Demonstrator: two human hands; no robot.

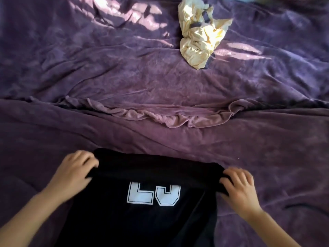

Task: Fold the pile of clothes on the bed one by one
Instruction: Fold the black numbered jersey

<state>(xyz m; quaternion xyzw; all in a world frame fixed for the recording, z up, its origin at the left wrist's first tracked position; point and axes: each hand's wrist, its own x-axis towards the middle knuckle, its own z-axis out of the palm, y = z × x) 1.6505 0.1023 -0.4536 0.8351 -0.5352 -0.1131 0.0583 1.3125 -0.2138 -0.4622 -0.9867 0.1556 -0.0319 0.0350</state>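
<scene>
A black garment with white block numbers printed on it lies at the near edge of the purple bed. Its far part is turned over toward me as a thick fold, which half covers the numbers. My left hand grips the left end of that fold. My right hand grips the right end. A crumpled pale yellow garment with dark trim lies far back on the bed, right of centre, apart from both hands.
The purple blanket covers the whole bed and is wrinkled. A bunched ridge of it runs across the middle, between the black garment and the yellow one. Sunlight patches fall at the back.
</scene>
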